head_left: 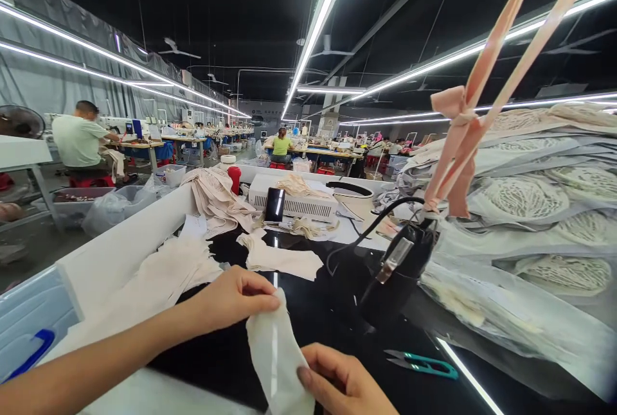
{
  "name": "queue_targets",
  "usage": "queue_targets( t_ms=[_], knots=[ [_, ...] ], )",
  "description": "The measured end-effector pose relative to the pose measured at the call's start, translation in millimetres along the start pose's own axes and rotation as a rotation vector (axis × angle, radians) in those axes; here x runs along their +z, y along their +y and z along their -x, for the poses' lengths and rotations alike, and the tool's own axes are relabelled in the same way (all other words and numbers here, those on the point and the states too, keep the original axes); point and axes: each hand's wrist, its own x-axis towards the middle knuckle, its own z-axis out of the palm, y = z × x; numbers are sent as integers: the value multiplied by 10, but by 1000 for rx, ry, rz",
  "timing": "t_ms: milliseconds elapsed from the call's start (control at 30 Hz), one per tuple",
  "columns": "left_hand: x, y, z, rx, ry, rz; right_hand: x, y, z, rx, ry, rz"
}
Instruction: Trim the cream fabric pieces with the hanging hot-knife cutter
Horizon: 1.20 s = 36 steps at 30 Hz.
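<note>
A pale cream piece of fabric (276, 354) is stretched between my two hands above a glossy black work surface (337, 312). My left hand (241, 299) pinches its upper end between thumb and fingers. Lower down, my right hand (342, 376) grips the fabric's right edge, thumb on top. Just beyond lie a few cut cream fabric pieces (284, 259), flat on the black surface. To the right of my right hand rest teal thread snips (421, 363), blades pointing left. The fabric's bottom end runs out of view.
A black corded device (395, 273) hangs from pink fabric strips (463, 126) at right. Stacked bra-like pieces (525, 203) fill the right side. Fabric piles (164, 273) lie left. A phone (274, 205) leans on a white box (308, 206). Co-workers (80, 139) sit at sewing tables beyond.
</note>
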Motion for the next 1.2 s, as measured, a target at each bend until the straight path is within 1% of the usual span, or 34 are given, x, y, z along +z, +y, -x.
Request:
queue_targets(
  t_ms=[67, 100, 167, 200, 300, 400, 500, 567, 633, 733, 833, 933, 1067, 1200],
  knots=[
    [-145, -67, -75, 14, 34, -38, -66, -49, -77, 79, 19, 62],
    [-214, -91, -129, 20, 52, -54, -100, -77, -133, 105, 49, 85],
    [-351, -118, -269, 33, 93, -86, -177, -143, -278, 111, 139, 111],
    [-420, -122, -355, 43, 118, -102, -223, -182, -364, 89, 189, 114],
    [-616, -107, -648, 83, 202, -153, -393, -319, -654, -19, 350, 127],
    [-757, -95, -907, 136, 285, -203, -594, -451, -961, -188, 557, 169],
    [-796, -177, -1039, 198, 335, -277, -778, -496, -1230, -343, 721, 280],
    [-769, -309, -1054, 216, 317, -349, -861, -443, -1352, -399, 771, 400],
    [-720, -482, -1033, 206, 249, -427, -901, -333, -1413, -422, 759, 528],
    [-651, -721, -984, 180, 122, -527, -891, -134, -1410, -415, 670, 704],
    [-625, -850, -944, 162, 47, -608, -848, -4, -1367, -388, 585, 860],
    [-632, -887, -913, 152, 16, -672, -807, 32, -1348, -362, 539, 996],
    [-616, -897, -875, 147, -22, -723, -760, 39, -1348, -324, 544, 1132],
    [-606, -817, -818, 130, -24, -757, -719, 59, -1311, -325, 561, 1194]
  ],
)
